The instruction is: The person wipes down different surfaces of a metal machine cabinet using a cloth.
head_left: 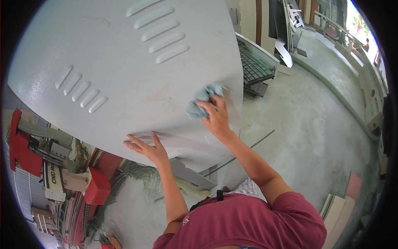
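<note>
A large light grey panel (pixel 120 87) with two groups of raised louvre slots fills the upper left of the head view. On its surface, right of centre, my right hand (pixel 215 114) presses a crumpled blue-grey cloth (pixel 198 108), fingers bent round it. Faint brownish marks show on the panel to the left of the cloth. My left hand (pixel 151 150) rests near the panel's lower edge, its fingers spread and holding nothing.
Red and white machinery (pixel 97 186) with ribbed hoses stands at the lower left. A black keyboard-like grid (pixel 255 66) sits beyond the panel's right edge. A thin rod (pixel 259 140) extends over the concrete floor. Boards (pixel 336 213) lie at the lower right.
</note>
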Demonstrator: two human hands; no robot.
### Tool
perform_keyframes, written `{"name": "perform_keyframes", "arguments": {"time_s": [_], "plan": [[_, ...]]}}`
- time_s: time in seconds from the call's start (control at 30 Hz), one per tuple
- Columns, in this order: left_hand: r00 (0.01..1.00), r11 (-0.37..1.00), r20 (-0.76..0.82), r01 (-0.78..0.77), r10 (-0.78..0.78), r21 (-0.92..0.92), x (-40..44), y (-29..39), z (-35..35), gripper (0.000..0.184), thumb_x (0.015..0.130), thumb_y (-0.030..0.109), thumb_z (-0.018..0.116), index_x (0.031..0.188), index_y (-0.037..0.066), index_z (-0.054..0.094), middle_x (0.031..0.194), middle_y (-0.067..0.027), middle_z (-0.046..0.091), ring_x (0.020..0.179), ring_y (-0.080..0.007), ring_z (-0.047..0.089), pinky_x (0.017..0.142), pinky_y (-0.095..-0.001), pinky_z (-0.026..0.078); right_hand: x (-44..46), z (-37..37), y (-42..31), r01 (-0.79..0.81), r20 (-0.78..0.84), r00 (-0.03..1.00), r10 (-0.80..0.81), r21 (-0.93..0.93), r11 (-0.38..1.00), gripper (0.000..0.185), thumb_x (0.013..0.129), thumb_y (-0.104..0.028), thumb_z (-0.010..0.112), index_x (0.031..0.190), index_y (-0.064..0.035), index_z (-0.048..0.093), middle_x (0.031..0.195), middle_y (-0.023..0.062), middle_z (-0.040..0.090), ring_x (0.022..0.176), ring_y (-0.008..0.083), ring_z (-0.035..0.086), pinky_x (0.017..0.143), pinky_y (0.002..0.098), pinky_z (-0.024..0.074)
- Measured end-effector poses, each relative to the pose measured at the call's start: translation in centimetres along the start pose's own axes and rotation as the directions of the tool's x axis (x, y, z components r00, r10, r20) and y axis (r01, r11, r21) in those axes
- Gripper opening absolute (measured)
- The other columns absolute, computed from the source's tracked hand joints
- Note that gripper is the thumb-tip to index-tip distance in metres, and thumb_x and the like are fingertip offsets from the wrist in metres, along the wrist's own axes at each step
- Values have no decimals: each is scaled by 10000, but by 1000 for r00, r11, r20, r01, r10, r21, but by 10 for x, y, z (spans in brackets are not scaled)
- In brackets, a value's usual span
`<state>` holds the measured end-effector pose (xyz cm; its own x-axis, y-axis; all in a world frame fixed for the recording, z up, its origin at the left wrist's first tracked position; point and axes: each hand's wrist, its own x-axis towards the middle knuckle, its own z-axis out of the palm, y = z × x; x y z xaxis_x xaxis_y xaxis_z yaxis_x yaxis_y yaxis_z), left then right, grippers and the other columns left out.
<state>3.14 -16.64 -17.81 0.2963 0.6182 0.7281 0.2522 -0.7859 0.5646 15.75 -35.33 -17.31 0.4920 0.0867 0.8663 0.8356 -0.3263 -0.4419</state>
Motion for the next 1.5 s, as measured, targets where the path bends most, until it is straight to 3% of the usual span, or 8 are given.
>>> {"name": "perform_keyframes", "arguments": {"time_s": [0.13,0.23,0.5,0.7,0.83,1.1,1.17,1.5], "plan": [[999,999,13,-29,29,15,0,-3,1,835,901,302,611,1499,61,81,1522,-284,-43,1420,-422,-24,1123,-521,131,-99,-2,56,-368,-53,929,366,-36,929,522,623,66,701,1096,-110,571,1112,184,450,1012,367,494,829,418,454],[999,998,1,-45,45,40,-1,-5,5,820,925,362,566,1498,55,68,1521,-284,-49,1419,-423,-29,1122,-521,143,-92,-18,62,-444,-95,893,439,-42,895,501,641,68,688,1098,-85,550,1116,182,450,1003,372,499,824,413,451],[999,997,-12,-35,36,62,-3,-7,11,799,948,419,507,1497,50,60,1522,-281,-44,1419,-422,-25,1116,-522,158,44,-48,31,-79,-206,977,64,-67,995,531,658,46,691,1139,-124,545,1096,172,471,1038,380,487,834,432,439],[998,997,-38,-52,55,63,-4,-10,11,787,946,395,512,1498,50,70,1530,-264,-40,1421,-416,-26,1117,-534,130,-56,-32,71,-311,-104,947,304,-63,948,585,624,31,715,1153,-138,528,1104,178,458,1049,391,478,850,436,431],[997,995,-42,-67,71,79,-2,-8,11,778,947,376,508,1497,43,70,1533,-257,-39,1420,-421,-27,1120,-539,106,-16,-49,49,-288,-58,957,284,-88,953,576,622,51,705,1142,-129,535,1108,168,459,1046,381,483,844,431,436],[998,995,-55,-38,34,-87,-2,1,1,785,933,307,543,1493,32,67,1533,-247,-71,1416,-431,-36,1115,-555,103,197,-92,-15,250,-167,942,-291,-228,941,613,619,37,752,1160,-180,564,1140,113,467,1052,334,499,840,409,467],[1000,999,0,-15,15,31,-3,3,-6,792,915,228,565,1491,27,61,1524,-278,-44,1410,-449,0,1117,-535,116,240,-100,-36,312,-170,916,-363,-267,912,608,624,33,751,1161,-185,565,1147,106,469,1053,329,503,844,409,467],[998,997,50,31,-28,-66,-1,4,-18,861,842,110,632,1492,36,72,1528,-263,-68,1399,-481,-38,1108,-561,128,410,-121,-128,523,-241,714,-657,-441,730,517,725,44,650,1186,-177,578,1181,110,545,1073,322,530,882,410,460]]}}
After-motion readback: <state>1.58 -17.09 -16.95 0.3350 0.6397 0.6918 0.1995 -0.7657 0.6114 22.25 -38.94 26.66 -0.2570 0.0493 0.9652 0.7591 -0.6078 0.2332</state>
